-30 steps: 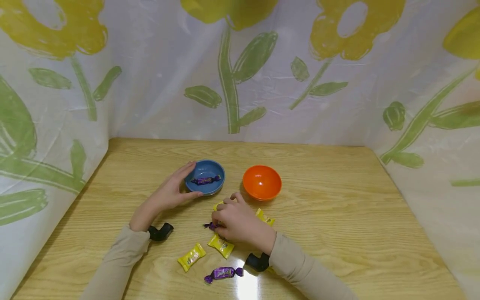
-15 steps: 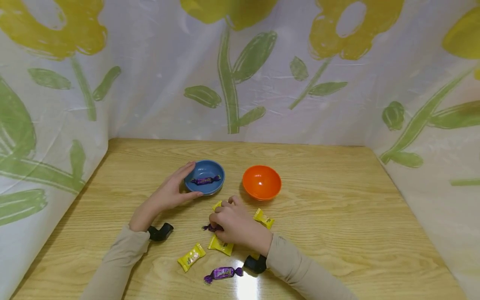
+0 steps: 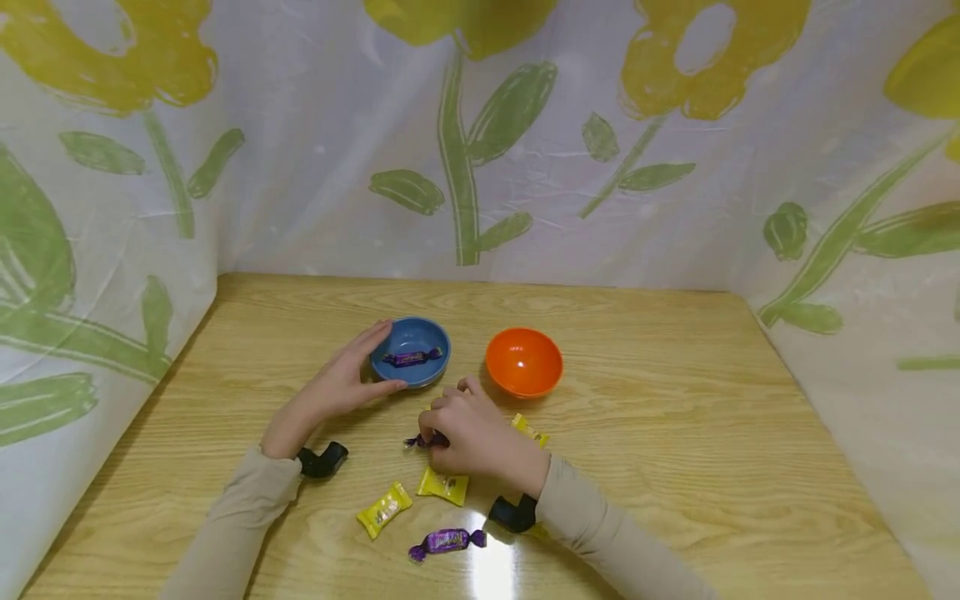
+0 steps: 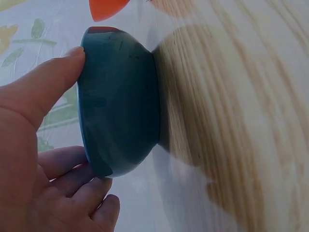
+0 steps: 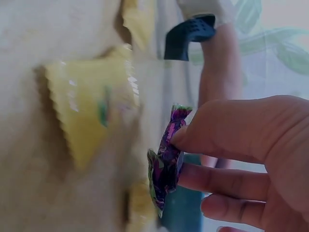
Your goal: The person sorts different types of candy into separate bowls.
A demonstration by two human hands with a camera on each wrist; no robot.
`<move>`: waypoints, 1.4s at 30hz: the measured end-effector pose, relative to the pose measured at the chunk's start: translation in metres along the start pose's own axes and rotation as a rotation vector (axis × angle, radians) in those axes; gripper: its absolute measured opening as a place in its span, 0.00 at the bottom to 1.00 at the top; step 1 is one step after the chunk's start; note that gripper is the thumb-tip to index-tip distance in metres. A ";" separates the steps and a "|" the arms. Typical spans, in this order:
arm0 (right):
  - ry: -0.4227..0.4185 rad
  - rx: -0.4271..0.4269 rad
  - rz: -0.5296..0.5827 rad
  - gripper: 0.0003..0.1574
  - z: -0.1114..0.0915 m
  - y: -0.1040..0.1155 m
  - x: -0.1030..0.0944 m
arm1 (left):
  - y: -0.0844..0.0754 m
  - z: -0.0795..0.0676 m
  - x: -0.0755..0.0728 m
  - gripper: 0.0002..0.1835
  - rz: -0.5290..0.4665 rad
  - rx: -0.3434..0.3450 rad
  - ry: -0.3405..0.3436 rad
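My left hand (image 3: pixel 337 379) holds the blue bowl (image 3: pixel 420 379) at its left side, thumb and fingers spread along the rim. One purple twist-wrapped candy (image 3: pixel 411 358) lies inside that bowl. In the left wrist view the thumb presses the bowl's rim (image 4: pixel 81 87) and the fingertips touch its outer wall. My right hand (image 3: pixel 480 437) pinches another purple candy (image 5: pixel 169 150) between thumb and forefinger, just over the table in front of the bowls. Yellow-wrapped candies (image 3: pixel 444 486) lie beneath and around this hand, some partly hidden by it.
An orange bowl (image 3: pixel 525 362) stands right of the blue one. Nearer the front lie a yellow candy (image 3: pixel 384 510) and a purple candy (image 3: pixel 447 542). A further yellow candy (image 3: pixel 531 428) sits beyond the right wrist. Flower-printed curtain (image 3: pixel 315 167) surrounds the wooden table (image 3: pixel 660 433).
My right hand first shifts slightly left and toward me, then rises a little with the purple candy between its fingertips. The left hand stays on the blue bowl.
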State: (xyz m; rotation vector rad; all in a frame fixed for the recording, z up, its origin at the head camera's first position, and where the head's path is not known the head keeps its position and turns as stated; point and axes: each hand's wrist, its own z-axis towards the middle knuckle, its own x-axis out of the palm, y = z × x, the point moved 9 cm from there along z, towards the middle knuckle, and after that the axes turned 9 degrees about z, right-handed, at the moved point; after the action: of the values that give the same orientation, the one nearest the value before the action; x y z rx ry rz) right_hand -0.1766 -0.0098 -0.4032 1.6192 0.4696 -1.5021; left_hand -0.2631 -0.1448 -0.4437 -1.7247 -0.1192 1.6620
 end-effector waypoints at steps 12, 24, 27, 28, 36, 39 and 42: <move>0.021 -0.006 0.049 0.06 0.030 -0.009 -0.042 | 0.000 0.000 -0.002 0.50 -0.028 0.017 0.000; 0.021 0.056 0.096 0.06 0.088 -0.049 -0.047 | -0.001 -0.002 -0.002 0.49 -0.047 0.043 -0.018; 0.024 0.050 0.024 0.04 0.099 -0.056 -0.037 | -0.002 -0.002 -0.002 0.49 -0.047 0.049 -0.016; 0.026 0.044 -0.006 0.04 0.102 -0.058 -0.034 | -0.002 -0.001 -0.002 0.49 -0.047 0.050 -0.015; 0.006 0.042 -0.173 0.08 0.116 -0.066 -0.010 | -0.004 -0.001 -0.001 0.49 -0.059 0.055 -0.008; 0.016 0.075 -0.190 0.09 0.118 -0.069 -0.004 | -0.004 0.000 -0.001 0.49 -0.050 0.053 -0.006; 0.017 0.101 -0.187 0.10 0.119 -0.071 -0.002 | -0.003 0.000 -0.001 0.49 -0.046 0.049 -0.005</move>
State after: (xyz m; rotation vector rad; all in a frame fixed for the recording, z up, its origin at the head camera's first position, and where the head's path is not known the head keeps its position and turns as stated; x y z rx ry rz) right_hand -0.3043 -0.0617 -0.4142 1.7063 0.5765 -1.6746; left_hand -0.2621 -0.1428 -0.4411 -1.6688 -0.1190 1.6230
